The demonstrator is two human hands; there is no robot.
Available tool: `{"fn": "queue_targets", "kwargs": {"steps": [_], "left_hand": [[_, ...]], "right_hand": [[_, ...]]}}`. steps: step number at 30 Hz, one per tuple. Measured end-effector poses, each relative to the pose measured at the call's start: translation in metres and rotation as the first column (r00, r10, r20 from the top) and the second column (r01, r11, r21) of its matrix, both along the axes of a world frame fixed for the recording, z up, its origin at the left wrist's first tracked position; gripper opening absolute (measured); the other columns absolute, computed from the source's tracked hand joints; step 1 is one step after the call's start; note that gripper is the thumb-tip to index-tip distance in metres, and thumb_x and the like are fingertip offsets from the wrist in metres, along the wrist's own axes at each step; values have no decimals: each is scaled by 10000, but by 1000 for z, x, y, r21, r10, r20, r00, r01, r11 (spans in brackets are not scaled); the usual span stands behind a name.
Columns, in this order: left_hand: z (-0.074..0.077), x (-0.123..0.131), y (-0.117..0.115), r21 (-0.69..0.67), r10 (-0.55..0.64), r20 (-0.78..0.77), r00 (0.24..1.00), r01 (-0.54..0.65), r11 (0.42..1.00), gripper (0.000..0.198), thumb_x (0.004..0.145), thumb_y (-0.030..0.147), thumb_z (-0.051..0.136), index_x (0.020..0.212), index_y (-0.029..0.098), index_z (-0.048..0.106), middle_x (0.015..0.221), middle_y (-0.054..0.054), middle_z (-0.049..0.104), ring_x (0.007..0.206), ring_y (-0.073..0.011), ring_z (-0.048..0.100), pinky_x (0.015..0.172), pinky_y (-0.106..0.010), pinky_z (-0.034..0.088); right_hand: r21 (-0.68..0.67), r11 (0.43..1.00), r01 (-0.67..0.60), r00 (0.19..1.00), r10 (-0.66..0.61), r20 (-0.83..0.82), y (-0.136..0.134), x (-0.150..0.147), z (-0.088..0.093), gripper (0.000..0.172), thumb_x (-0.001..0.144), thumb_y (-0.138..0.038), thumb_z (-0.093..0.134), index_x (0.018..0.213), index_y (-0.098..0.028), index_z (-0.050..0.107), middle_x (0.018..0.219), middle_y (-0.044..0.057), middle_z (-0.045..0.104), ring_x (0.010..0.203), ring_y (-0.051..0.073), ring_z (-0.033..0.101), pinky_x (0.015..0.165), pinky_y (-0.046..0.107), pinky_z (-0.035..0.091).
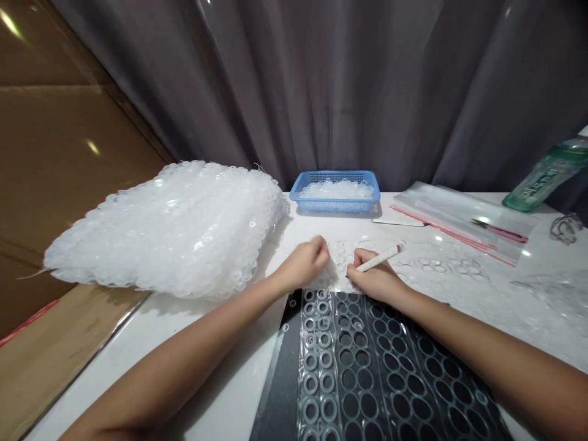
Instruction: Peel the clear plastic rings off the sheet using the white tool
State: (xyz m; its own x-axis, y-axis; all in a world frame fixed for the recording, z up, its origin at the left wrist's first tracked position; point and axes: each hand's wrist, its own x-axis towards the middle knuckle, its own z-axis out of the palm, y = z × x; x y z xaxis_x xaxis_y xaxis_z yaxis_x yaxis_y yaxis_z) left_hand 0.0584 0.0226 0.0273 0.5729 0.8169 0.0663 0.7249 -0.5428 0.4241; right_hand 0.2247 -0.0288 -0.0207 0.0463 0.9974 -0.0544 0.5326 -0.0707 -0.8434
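Just above the black sheet, clear plastic rings lie scattered; the left hand bunches its fingers closed, the right hand grips a white pen

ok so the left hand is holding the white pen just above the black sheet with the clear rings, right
No: the head view shows the right hand holding the white pen-shaped stick, not the left hand, just above the black sheet of clear plastic rings.
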Motion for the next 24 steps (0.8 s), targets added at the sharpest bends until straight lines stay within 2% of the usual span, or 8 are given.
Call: {"fn": "queue_targets", "kwargs": {"steps": [3,5,8,11,14,18,21,24], "left_hand": [[11,-5,12,18,182,94,979,-184,983,133,800,219,363,696,174,432,629,1,536,577,-117,475,540,-236,336],[13,-4,12,56,112,58,992,-115,992,37,748,205,434,743,174,455,613,14,522,554,-112,454,527,-233,314],[6,2,4,56,-131,-26,991,133,990,203,719,166,474,920,178,496,658,14,561,586,-116,490,560,-229,344],[-4,9,-2,67,-256,-201,946,274,959,169,762,176,463,896,179,566,699,-21,591,633,-135,536,584,-236,369],[-9,13,-3,95,-264,-347,900,314,945,170,813,230,448,846,167,602,706,-46,586,613,-144,547,563,-238,377],[-12,15,-5,118,-250,-395,884,318,941,217,842,302,432,917,177,594,718,-49,577,586,-149,543,535,-238,375],[-16,14,-4,120,-248,-360,900,308,944,204,844,284,408,866,173,578,698,-41,560,575,-147,527,529,-241,362],[-15,9,3,34,-259,-194,946,270,962,135,811,216,411,787,169,536,686,-18,556,605,-136,514,560,-235,365]], "right_hand": [[-64,998,9,996,-15,-92,6,1,0,103,654,-203,469,589,-209,389,462,-36,546,407,106,506,405,198,321],[-63,997,44,989,-52,-137,11,3,-1,85,650,-211,470,603,-211,399,460,-35,557,394,109,510,395,195,322],[-7,995,96,982,-96,-164,17,4,-2,87,637,-205,471,595,-210,395,440,-38,542,404,111,518,411,194,339],[2,996,90,980,-88,-177,18,4,-4,100,638,-210,471,586,-211,385,421,-46,519,412,112,517,422,195,343],[-19,996,84,980,-86,-181,17,3,-6,99,660,-231,464,603,-214,385,427,-50,519,400,108,494,415,196,327],[39,998,48,995,-44,-87,18,4,-9,105,661,-228,466,588,-209,393,469,-36,527,453,109,489,435,201,312],[69,997,34,999,-33,-12,19,4,-10,119,653,-219,471,569,-204,389,489,-30,515,495,108,481,452,203,304],[27,999,36,999,-36,4,20,3,-8,121,654,-227,476,577,-205,385,479,-34,499,477,103,467,442,203,290]]}}
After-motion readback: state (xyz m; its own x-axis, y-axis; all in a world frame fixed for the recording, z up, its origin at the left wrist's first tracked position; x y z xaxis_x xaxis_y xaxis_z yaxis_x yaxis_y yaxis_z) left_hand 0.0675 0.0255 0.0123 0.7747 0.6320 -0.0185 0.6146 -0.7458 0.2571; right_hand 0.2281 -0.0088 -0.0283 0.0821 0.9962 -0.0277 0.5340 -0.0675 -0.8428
